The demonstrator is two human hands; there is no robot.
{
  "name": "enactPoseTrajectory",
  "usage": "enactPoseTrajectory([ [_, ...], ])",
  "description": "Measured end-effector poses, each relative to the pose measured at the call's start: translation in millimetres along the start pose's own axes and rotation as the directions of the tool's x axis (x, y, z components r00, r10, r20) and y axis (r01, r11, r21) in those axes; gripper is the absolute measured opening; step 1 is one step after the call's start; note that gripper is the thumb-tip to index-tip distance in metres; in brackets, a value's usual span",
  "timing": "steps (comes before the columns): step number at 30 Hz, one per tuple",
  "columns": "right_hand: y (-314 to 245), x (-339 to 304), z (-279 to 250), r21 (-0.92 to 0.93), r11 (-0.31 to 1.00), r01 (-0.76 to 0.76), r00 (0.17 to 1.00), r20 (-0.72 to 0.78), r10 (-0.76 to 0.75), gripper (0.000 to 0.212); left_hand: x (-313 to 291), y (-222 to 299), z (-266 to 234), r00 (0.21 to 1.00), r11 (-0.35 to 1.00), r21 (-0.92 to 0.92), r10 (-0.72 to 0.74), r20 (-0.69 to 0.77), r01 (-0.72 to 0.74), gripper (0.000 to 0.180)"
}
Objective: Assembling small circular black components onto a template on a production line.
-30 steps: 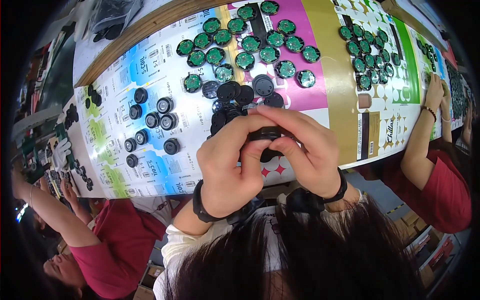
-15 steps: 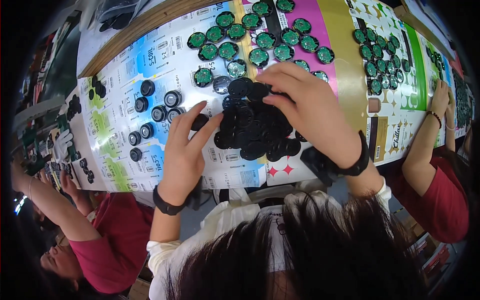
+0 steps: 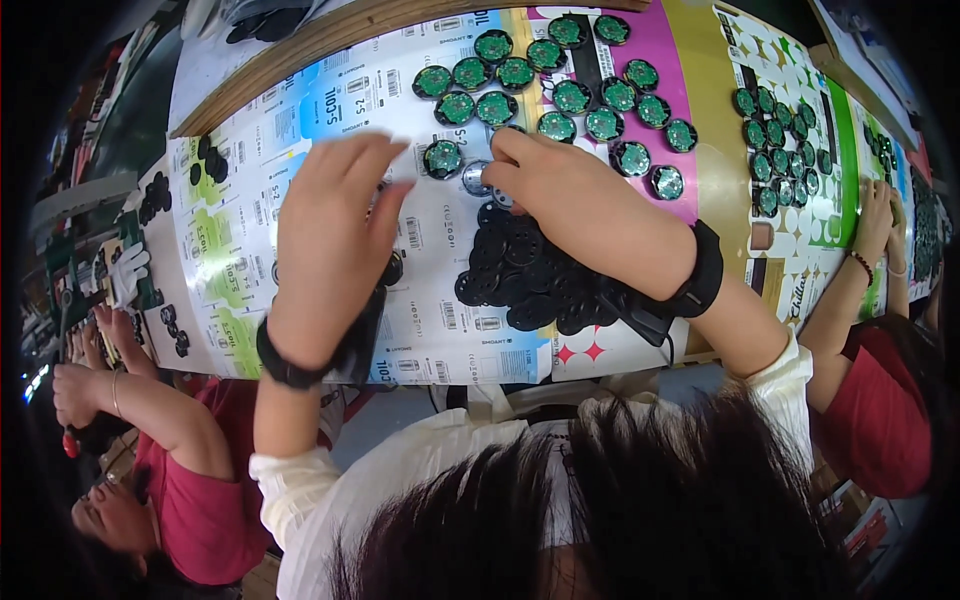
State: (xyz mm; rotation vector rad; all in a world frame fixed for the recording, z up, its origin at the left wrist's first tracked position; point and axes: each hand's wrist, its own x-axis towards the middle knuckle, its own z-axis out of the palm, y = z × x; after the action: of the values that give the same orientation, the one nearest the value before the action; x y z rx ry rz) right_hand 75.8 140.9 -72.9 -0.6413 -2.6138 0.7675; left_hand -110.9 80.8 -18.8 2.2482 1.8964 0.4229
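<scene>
My left hand (image 3: pixel 335 225) is over the left-middle of the printed sheet, thumb apart from the fingers, with nothing visible between them. A dark round part (image 3: pixel 392 268) shows beside its wrist; the hand covers most of the parts there. My right hand (image 3: pixel 520 165) bends its fingers together at the upper edge of a pile of black round discs (image 3: pixel 520 265). Its fingertips are beside a pale, clear-looking round piece (image 3: pixel 476 178); what they pinch is mostly hidden. Just above lies a round part with a green circuit board (image 3: pixel 443 159).
Several more green-board rounds (image 3: pixel 570 97) spread at the back, and another group (image 3: pixel 780 135) lies right. A wooden strip (image 3: pixel 330 50) borders the far edge. Small black parts (image 3: pixel 208 160) lie at left. Co-workers' arms (image 3: pixel 165 405) (image 3: pixel 845 290) are at both sides.
My left hand has moved left and up, away from the pile, and the dark part between its fingers no longer shows. My right hand has shifted toward the clear piece. The view has shifted slightly.
</scene>
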Motion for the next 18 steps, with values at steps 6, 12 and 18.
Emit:
enactPoseTrajectory([
  [6,-6,-2,-4,-0.071,0.997,-0.027,0.999,0.019,0.029,0.023,69,-15,28,0.973,0.972,-0.04,0.23,-0.021,-0.231,0.023],
  [12,-10,-18,-16,-0.024,0.998,-0.061,0.994,0.089,0.063,0.02,90,-11,58,0.921,0.909,-0.176,0.388,0.034,-0.377,0.023],
  [18,-8,-40,-37,0.428,0.865,-0.261,0.935,-0.11,0.337,0.013,84,-3,67,0.953,0.937,-0.22,0.295,0.074,-0.273,0.027],
])
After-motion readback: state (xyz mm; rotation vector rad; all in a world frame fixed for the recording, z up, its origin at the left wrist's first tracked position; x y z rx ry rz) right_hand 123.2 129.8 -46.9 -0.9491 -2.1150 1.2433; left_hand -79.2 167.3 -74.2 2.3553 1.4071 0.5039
